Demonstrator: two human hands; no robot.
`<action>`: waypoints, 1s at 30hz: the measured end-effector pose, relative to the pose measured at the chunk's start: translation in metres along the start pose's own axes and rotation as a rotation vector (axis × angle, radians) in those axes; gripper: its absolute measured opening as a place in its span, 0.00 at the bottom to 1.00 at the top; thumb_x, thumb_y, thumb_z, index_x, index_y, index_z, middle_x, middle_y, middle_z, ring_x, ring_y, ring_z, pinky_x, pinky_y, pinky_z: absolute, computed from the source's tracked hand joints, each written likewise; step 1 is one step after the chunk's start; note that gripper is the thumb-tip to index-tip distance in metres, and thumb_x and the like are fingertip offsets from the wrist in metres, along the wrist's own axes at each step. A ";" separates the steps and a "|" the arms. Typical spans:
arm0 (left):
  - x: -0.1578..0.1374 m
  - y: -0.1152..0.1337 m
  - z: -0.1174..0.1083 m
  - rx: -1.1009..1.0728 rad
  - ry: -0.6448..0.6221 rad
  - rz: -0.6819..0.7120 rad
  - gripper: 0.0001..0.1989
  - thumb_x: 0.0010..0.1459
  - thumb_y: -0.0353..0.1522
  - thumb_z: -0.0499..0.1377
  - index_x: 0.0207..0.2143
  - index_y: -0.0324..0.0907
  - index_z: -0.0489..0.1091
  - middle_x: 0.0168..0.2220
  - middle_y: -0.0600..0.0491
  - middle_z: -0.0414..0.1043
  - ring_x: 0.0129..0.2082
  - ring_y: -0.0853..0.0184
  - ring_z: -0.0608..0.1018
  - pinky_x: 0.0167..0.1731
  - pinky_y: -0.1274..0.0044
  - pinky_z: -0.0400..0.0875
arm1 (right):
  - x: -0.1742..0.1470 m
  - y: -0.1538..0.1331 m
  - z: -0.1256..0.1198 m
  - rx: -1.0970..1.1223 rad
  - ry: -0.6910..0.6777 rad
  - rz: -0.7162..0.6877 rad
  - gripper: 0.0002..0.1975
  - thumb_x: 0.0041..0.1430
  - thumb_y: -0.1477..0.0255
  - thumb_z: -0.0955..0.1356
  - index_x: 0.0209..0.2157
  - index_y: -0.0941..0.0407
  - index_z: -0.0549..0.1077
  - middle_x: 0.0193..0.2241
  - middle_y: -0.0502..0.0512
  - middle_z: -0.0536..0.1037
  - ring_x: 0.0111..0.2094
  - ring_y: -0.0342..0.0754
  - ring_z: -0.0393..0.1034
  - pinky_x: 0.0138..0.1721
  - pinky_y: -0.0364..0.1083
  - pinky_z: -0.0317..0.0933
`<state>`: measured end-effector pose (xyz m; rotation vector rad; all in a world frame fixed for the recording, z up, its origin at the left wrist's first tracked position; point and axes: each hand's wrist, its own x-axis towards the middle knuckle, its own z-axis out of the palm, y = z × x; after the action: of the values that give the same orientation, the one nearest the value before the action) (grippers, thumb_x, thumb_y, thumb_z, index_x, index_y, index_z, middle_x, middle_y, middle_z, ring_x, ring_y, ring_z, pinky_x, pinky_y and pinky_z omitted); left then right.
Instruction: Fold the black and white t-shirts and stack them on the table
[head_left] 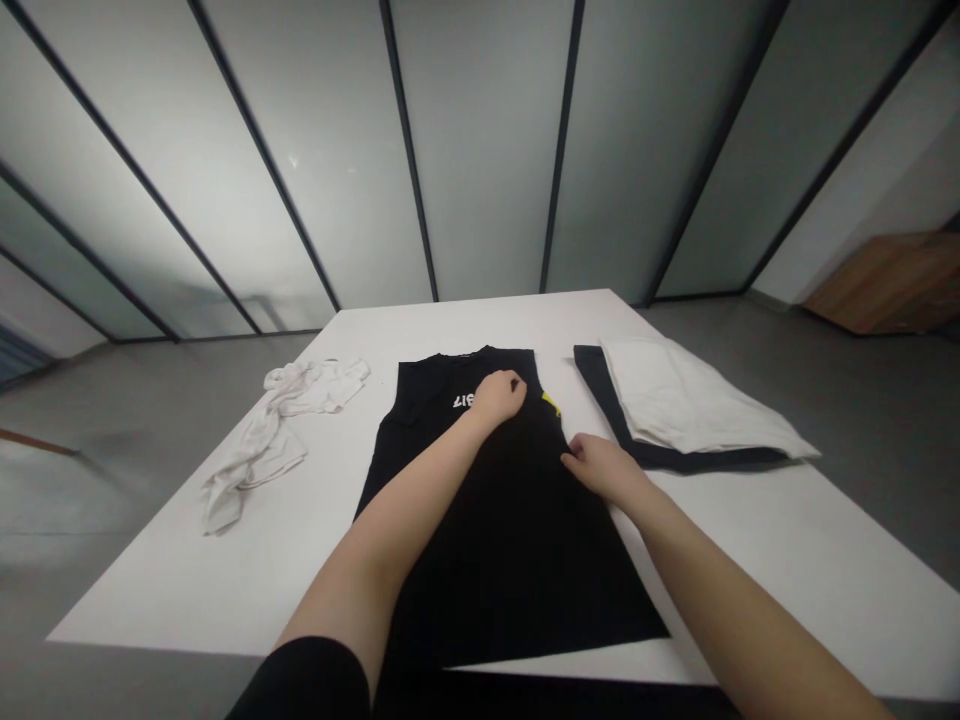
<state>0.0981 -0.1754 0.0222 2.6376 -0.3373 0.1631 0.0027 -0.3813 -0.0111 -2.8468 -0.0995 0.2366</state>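
Observation:
A black shirt (510, 560) lies spread on the white table in front of me, its neckline at the far end and a small white print (460, 402) on its chest. My left hand (501, 397) rests on the upper part of the shirt, its fingers curled closed on the cloth and partly covering the print. At the shirt's right side edge, my right hand (604, 466) has thumb and fingertips pinched on the fabric. Between the two hands, a yellow patch (551, 403) shows at the edge of the shirt.
On the left of the table (757, 560) lies a crumpled white garment (259, 440). To the right, folded white cloth (690, 400) is stacked on dark cloth (600, 390). Frosted glass panels (480, 150) stand behind the table, and a wooden piece of furniture (885, 285) is at far right.

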 end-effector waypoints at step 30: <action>0.019 -0.124 -0.007 -0.426 0.079 -0.548 0.25 0.67 0.37 0.64 0.63 0.39 0.67 0.47 0.43 0.82 0.39 0.62 0.84 0.39 0.74 0.76 | -0.066 -0.083 -0.005 0.583 -0.905 -0.584 0.31 0.69 0.70 0.65 0.72 0.49 0.68 0.38 0.52 0.82 0.28 0.44 0.76 0.31 0.43 0.69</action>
<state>0.1485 -0.0701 -0.0231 2.1954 0.3462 0.0102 -0.0649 -0.3091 0.0267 -1.8376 -0.8532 1.1584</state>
